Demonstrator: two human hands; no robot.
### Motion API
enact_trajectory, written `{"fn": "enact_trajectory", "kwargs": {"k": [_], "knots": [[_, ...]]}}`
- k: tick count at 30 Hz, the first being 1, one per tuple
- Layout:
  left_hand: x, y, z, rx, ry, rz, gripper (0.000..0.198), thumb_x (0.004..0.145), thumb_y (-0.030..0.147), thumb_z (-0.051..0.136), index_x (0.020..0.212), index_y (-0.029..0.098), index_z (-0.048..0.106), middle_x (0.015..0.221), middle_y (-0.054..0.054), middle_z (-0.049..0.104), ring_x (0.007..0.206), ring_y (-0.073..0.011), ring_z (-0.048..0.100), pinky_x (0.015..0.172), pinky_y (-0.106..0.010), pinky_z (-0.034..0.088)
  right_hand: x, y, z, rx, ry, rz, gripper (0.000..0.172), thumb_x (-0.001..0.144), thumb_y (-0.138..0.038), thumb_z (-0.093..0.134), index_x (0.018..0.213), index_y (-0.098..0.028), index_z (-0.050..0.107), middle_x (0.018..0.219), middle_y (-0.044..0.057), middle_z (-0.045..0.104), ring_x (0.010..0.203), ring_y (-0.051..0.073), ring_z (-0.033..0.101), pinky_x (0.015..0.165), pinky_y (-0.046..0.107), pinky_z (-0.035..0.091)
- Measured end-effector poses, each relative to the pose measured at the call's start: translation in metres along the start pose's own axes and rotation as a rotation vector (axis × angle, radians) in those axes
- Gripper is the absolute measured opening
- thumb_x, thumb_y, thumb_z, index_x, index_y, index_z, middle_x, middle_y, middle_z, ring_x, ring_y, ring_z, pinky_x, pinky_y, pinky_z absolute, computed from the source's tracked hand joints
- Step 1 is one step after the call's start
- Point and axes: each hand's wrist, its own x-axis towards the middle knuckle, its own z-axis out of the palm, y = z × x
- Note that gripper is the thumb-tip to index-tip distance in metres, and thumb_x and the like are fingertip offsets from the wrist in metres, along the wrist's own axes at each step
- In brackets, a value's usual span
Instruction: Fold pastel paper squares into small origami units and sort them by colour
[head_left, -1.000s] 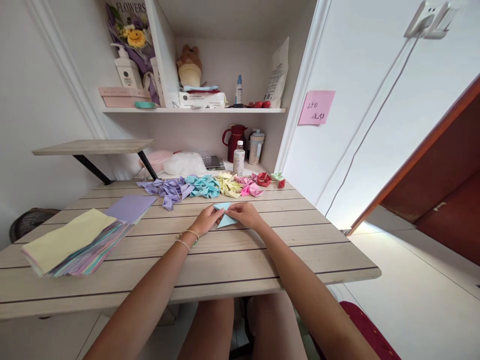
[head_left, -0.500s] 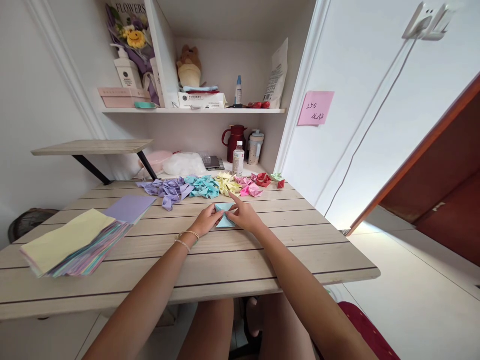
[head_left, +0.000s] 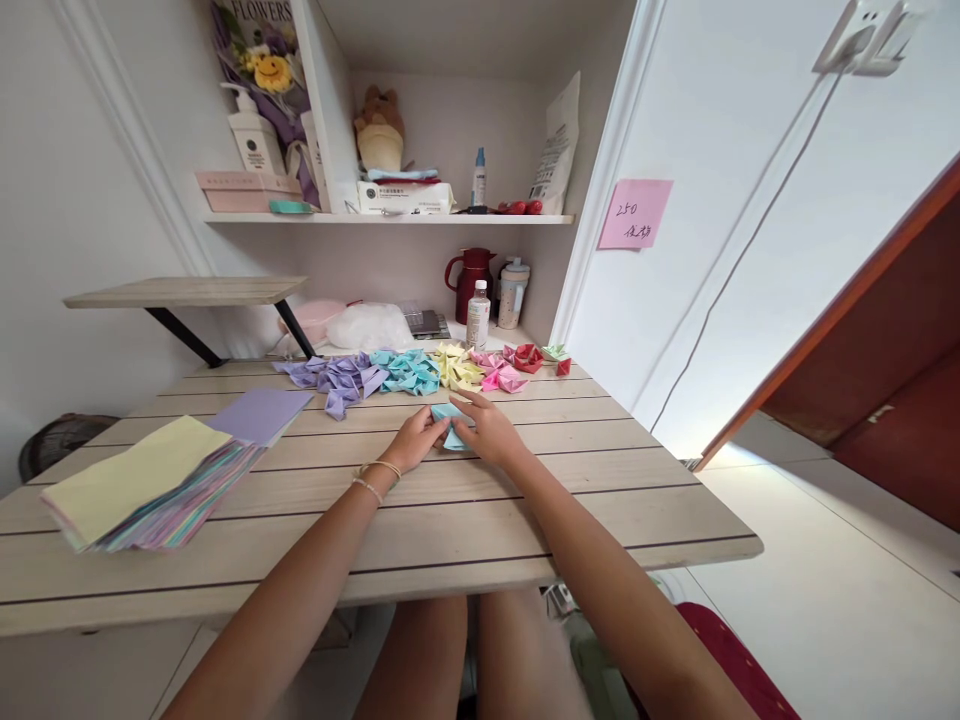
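My left hand (head_left: 415, 441) fingers pinch blue paper (head_left: 452, 428), mid-worktop (head_left: 450, 520); right hand (head_left: 491, 433) fingers flat, pressing it. Part-folded, I judge. Folded pieces (head_left: 409, 372) rowed behind; sheet stack (head_left: 150, 485) unfolded.

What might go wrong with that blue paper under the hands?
The light blue paper is mostly hidden under the left hand and right hand, so a crease may land crooked. The folded paper shapes lie just behind; a nudge might scatter them. The fanned paper stack near the table edge could slide off.
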Motion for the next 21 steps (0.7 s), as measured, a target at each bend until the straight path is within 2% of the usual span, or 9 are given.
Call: {"fn": "enact_trajectory", "kwargs": {"k": [4,7,10,12,15,21], "knots": [[0.000,-0.003,-0.002,0.070,0.016,-0.011,0.023,0.073,0.039,0.055,0.078,0.016,0.051,0.057,0.005,0.048,0.051,-0.0101,0.045,0.048,-0.022,0.035,0.000,0.000,0.002,-0.014,-0.069,-0.075,0.039,0.088,-0.025,0.036,0.123,-0.016,0.051,0.127,0.012,0.049,0.121,0.023,0.040,0.101,0.037,0.033],[0.001,-0.005,-0.003,0.120,0.022,0.002,0.024,0.073,0.040,0.055,0.076,0.016,0.052,0.057,0.005,0.047,0.052,-0.0102,0.044,0.049,-0.022,0.034,0.000,0.000,0.003,0.014,-0.064,-0.067,0.038,0.087,-0.027,0.040,0.121,-0.015,0.053,0.125,0.012,0.051,0.120,0.023,0.042,0.100,0.037,0.035],[0.002,-0.007,-0.004,0.141,0.044,0.031,0.025,0.073,0.041,0.055,0.071,0.017,0.051,0.057,0.005,0.047,0.054,-0.0103,0.044,0.052,-0.022,0.034,0.002,0.001,0.004,0.094,0.017,0.019,0.040,0.079,-0.031,0.054,0.117,-0.017,0.056,0.120,0.012,0.054,0.111,0.024,0.050,0.092,0.036,0.042],[0.003,-0.009,-0.004,0.130,0.057,0.035,0.026,0.073,0.042,0.054,0.069,0.017,0.049,0.056,0.005,0.047,0.053,-0.0102,0.044,0.052,-0.022,0.034,0.004,0.001,0.003,0.194,0.044,0.070,0.035,0.076,-0.030,0.057,0.109,-0.018,0.061,0.109,0.010,0.061,0.096,0.021,0.058,0.082,0.033,0.048],[0.005,-0.012,-0.005,0.102,0.061,0.040,0.028,0.074,0.044,0.053,0.069,0.017,0.048,0.057,0.005,0.049,0.053,-0.0102,0.045,0.052,-0.023,0.034,0.005,-0.001,0.000,0.337,0.008,0.126,0.024,0.077,-0.028,0.056,0.095,-0.018,0.066,0.092,0.006,0.068,0.079,0.017,0.063,0.071,0.028,0.051],[0.005,-0.012,-0.004,0.067,0.054,0.033,0.030,0.074,0.046,0.053,0.072,0.016,0.050,0.058,0.004,0.052,0.054,-0.0104,0.048,0.054,-0.023,0.037,0.004,-0.006,-0.003,0.394,-0.079,0.125,0.024,0.077,-0.026,0.052,0.092,-0.017,0.069,0.084,0.003,0.071,0.073,0.016,0.063,0.066,0.023,0.048]]}}
